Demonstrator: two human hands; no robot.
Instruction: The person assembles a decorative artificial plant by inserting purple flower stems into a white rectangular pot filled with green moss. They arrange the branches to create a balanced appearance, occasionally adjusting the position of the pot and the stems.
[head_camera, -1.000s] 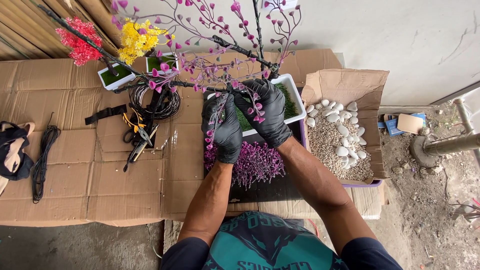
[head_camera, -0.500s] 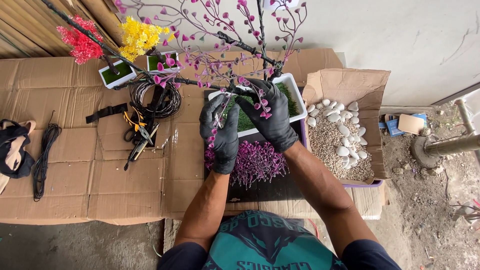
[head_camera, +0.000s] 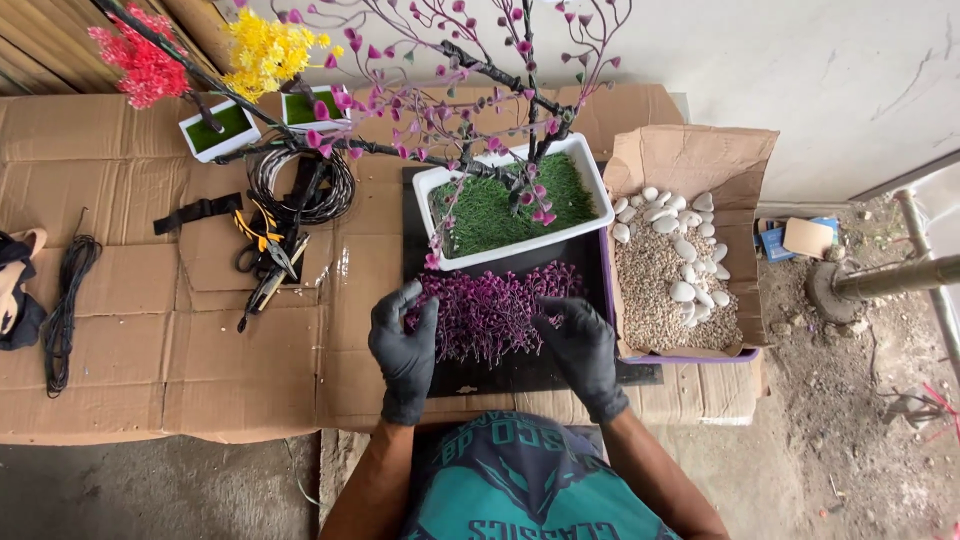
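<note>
My left hand (head_camera: 405, 350) and my right hand (head_camera: 580, 350), both in black gloves, rest at the left and right edges of a heap of purple artificial sprigs (head_camera: 490, 315). The fingers are apart and touch the heap. It lies on a black tray (head_camera: 520, 375). Just beyond it stands a white rectangular pot (head_camera: 430, 185) filled with green fake grass. A dark-branched artificial tree with pink buds (head_camera: 455, 95) rises from the pot.
At the right, an open cardboard box (head_camera: 700, 160) holds gravel and white pebbles. On the cardboard sheet to the left lie pliers (head_camera: 265, 260), a wire coil (head_camera: 300, 185), a black cord (head_camera: 65, 310) and two small pots with red (head_camera: 140, 60) and yellow (head_camera: 265, 50) trees.
Both hands have left the tree's trunk in the white pot and come back toward me, down to the purple heap.
</note>
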